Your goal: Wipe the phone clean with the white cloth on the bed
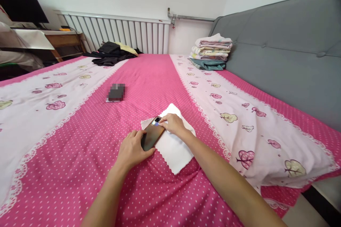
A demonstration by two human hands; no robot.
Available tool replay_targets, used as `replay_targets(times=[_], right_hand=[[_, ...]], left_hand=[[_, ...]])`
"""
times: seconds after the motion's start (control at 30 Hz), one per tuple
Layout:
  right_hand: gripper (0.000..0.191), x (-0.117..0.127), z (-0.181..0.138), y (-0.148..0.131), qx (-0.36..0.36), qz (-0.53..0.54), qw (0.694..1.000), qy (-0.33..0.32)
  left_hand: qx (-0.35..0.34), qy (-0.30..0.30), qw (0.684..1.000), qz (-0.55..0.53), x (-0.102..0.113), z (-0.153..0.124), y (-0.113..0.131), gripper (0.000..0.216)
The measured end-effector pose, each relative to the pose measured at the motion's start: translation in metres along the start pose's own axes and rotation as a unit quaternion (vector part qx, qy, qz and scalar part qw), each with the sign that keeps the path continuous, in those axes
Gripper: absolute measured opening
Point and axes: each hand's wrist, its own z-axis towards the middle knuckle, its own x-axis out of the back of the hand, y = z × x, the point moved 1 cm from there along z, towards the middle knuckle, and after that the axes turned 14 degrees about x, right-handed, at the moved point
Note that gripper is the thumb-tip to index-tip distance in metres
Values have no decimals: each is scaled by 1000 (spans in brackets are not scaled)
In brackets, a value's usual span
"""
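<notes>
A dark, bronze-tinted phone (pixel 152 135) lies face down on a white cloth (pixel 173 147) spread on the pink dotted bedsheet (pixel 80 156). My left hand (pixel 132 149) grips the phone's near end, fingers curled round its edge. My right hand (pixel 172 123) rests at the phone's far end by the camera, fingers closed against the phone and the cloth. Whether the right fingers pinch the cloth or only press cannot be made out.
A second, blurred device (pixel 116 92) lies further up the bed. Dark clothes (pixel 110 54) sit near the radiator (pixel 117 32), a stack of folded linen (pixel 211 53) at the far right. A grey headboard (pixel 287 60) runs along the right side.
</notes>
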Motion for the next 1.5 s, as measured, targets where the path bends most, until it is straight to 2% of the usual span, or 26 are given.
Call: replay_targets(times=[0.17,0.3,0.43,0.53,0.63,0.77,0.83,0.9,1.0,1.13,1.23,1.37,1.5], right_hand=[[21,-5,4,14,-85,-13,995,50],[22,-6,5,23,-124,-12,991,56],[19,-8,7,32,-134,43,988,63],[18,-12,9,42,-136,116,979,101],[21,-16,11,48,-158,226,949,154],[22,-17,14,49,-162,378,889,201],[24,-15,15,50,-149,425,863,227],[27,-12,16,51,-124,446,850,250],[27,-7,16,51,-74,414,867,267],[17,2,12,45,-13,272,923,273],[13,8,8,34,42,173,946,270],[15,11,3,12,98,90,965,226],[18,11,-3,-9,127,58,975,174]], left_hand=[[2,7,1000,-21,-1,1,-1,57],[-17,18,999,-46,-5,4,-5,58],[-59,35,996,-63,-7,6,-8,59],[-96,63,991,-64,-5,6,-8,57],[-134,93,985,-56,-3,6,-6,56],[-205,152,966,-46,-3,6,-3,53],[-235,184,954,-33,-4,6,-2,53],[-251,206,945,-19,-5,6,0,54],[-265,222,938,-4,-6,6,1,56],[-270,228,935,4,-7,4,2,56],[-274,232,933,4,-7,4,2,53],[-274,234,933,-2,-7,5,4,52],[-273,231,934,-15,-6,5,4,52]])
